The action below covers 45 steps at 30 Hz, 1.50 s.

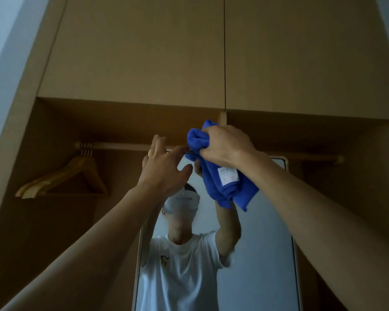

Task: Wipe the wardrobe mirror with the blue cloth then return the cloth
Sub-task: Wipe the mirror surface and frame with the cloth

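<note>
A tall mirror (pixel 265 232) with a pale frame stands inside the open wooden wardrobe, reflecting a person in a white T-shirt. My right hand (pixel 225 145) is raised at the mirror's top edge, shut on a bunched blue cloth (pixel 222 189) whose loose end with a white label hangs down in front of the glass. My left hand (pixel 164 169) is also raised, fingers spread, with its fingertips at the top edge of the mirror frame just left of the cloth. It holds nothing. A ring shows on one finger.
A wooden hanging rail (pixel 126 146) crosses the wardrobe behind my hands. Wooden hangers (pixel 63 178) hang from it at the left. Closed upper cabinet doors (pixel 144 48) fill the top of the view. A white wall (pixel 0 30) lies at the far left.
</note>
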Motion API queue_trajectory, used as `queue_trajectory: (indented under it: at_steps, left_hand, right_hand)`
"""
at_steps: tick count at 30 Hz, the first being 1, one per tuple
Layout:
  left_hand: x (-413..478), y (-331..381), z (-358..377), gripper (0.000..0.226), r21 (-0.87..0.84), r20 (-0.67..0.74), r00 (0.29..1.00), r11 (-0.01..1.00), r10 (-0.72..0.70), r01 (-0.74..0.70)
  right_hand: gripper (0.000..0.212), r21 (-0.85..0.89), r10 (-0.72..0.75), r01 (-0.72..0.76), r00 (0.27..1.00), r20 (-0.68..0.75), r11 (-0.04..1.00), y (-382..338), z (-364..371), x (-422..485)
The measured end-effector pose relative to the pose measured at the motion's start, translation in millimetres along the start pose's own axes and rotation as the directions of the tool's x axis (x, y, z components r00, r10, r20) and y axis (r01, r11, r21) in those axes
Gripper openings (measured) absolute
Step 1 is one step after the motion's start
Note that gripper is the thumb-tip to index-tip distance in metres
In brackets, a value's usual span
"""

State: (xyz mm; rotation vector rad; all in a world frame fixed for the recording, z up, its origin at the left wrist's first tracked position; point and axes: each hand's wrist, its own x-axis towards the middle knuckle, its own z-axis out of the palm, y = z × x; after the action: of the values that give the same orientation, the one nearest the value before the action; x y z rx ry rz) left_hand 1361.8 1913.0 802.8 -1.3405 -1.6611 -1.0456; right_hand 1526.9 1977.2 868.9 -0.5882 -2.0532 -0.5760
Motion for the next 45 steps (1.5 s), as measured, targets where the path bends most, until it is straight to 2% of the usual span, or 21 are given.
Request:
queue_trajectory:
  at_steps: [3, 5, 9, 13, 20, 22, 25, 28, 34, 37, 40, 45]
  left_hand:
    - [-7, -10, -2, 0.059, -0.094, -0.015, 0.999, 0.995, -0.045, 0.044]
    - [-13, -16, -6, 0.06, -0.114, -0.034, 0.996, 0.99, -0.084, 0.08]
    - [-20, -23, -13, 0.065, -0.069, -0.073, 0.996, 0.996, -0.06, 0.055]
    - [-18, -25, -18, 0.068, -0.124, -0.064, 0.995, 0.99, -0.076, 0.068]
    - [-13, -30, -20, 0.084, -0.253, -0.051, 0.992, 0.963, -0.112, 0.095]
    - [-14, -32, -22, 0.087, -0.283, -0.035, 0.993, 0.954, -0.112, 0.098]
    - [-15, -35, -24, 0.081, -0.344, -0.046, 0.995, 0.937, -0.087, 0.066]
    - [-16, -38, -25, 0.079, -0.351, -0.031, 0.996, 0.934, -0.085, 0.069]
    - [-22, -44, -24, 0.075, -0.305, 0.006, 0.991, 0.944, -0.134, 0.129]
    - [-25, -46, -26, 0.073, -0.319, 0.018, 0.99, 0.937, -0.141, 0.139]
    - [-23, -44, -28, 0.071, -0.335, 0.039, 0.987, 0.929, -0.157, 0.161]
    - [-24, -40, -32, 0.059, -0.371, 0.071, 0.983, 0.91, -0.17, 0.184]
  right_hand:
    - [0.013, 0.0, -0.041, 0.041, 0.999, -0.002, 0.999, -14, 0, 7]
    - [0.02, 0.014, -0.044, 0.044, 0.999, 0.002, 0.999, -9, -2, 5]
    - [0.02, -0.031, 0.042, -0.042, 0.999, -0.013, 0.999, 15, -7, -4]
    - [0.019, -0.08, 0.144, -0.146, 0.989, -0.023, 0.986, 36, -10, -10]
    - [0.028, -0.053, 0.038, -0.038, 0.999, -0.017, 0.998, -13, -1, 7]
    - [0.024, -0.031, -0.01, 0.009, 1.0, -0.024, 0.999, -36, 3, 16]
    - [0.013, 0.027, -0.08, 0.081, 0.997, -0.023, 0.996, -62, 8, 24]
    - [0.015, 0.051, -0.113, 0.115, 0.993, -0.042, 0.992, -63, 12, 22]
    - [0.017, -0.069, 0.062, -0.066, 0.996, -0.058, 0.995, -14, 1, 6]
    - [0.019, -0.068, 0.102, -0.105, 0.994, -0.049, 0.992, -1, -3, 2]
    - [0.024, -0.098, 0.059, -0.063, 0.998, -0.038, 0.993, -13, -1, 6]
    - [0.016, -0.025, -0.029, 0.028, 0.999, -0.041, 0.999, -60, 13, 25]
